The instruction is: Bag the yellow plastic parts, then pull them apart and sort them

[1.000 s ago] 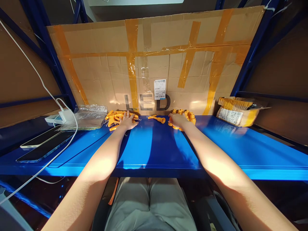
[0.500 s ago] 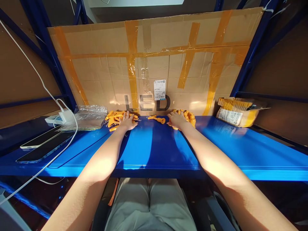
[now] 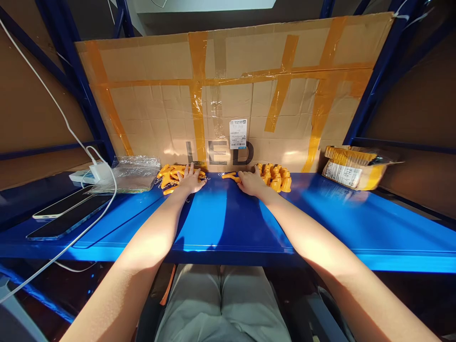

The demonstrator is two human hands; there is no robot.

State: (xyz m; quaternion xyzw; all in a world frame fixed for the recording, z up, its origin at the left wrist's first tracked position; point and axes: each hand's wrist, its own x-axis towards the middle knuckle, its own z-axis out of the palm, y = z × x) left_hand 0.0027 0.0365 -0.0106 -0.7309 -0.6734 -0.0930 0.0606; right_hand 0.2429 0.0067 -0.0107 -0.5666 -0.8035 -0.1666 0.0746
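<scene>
My left hand (image 3: 190, 180) lies with fingers spread on the right side of a pile of flat orange pieces (image 3: 170, 175) at the back of the blue shelf. My right hand (image 3: 250, 183) is over the wide end of a single long orange piece (image 3: 228, 175), whose narrow end points left. Its fingertips touch that piece, and whether they grip it is hidden. Just right of this hand stand several chunky orange pieces (image 3: 280, 177) in a close group against the cardboard.
Upright taped cardboard (image 3: 149, 114) backs the blue shelf (image 3: 213, 223). Two phones (image 3: 71, 216), a white charger with cable (image 3: 101, 172) and a clear plastic packet (image 3: 137, 175) lie left. A torn, taped package (image 3: 351, 168) sits at the right.
My right hand has moved left, off the chunky orange pieces and onto the single long piece. My left hand has stayed on its pile. The view has shifted slightly.
</scene>
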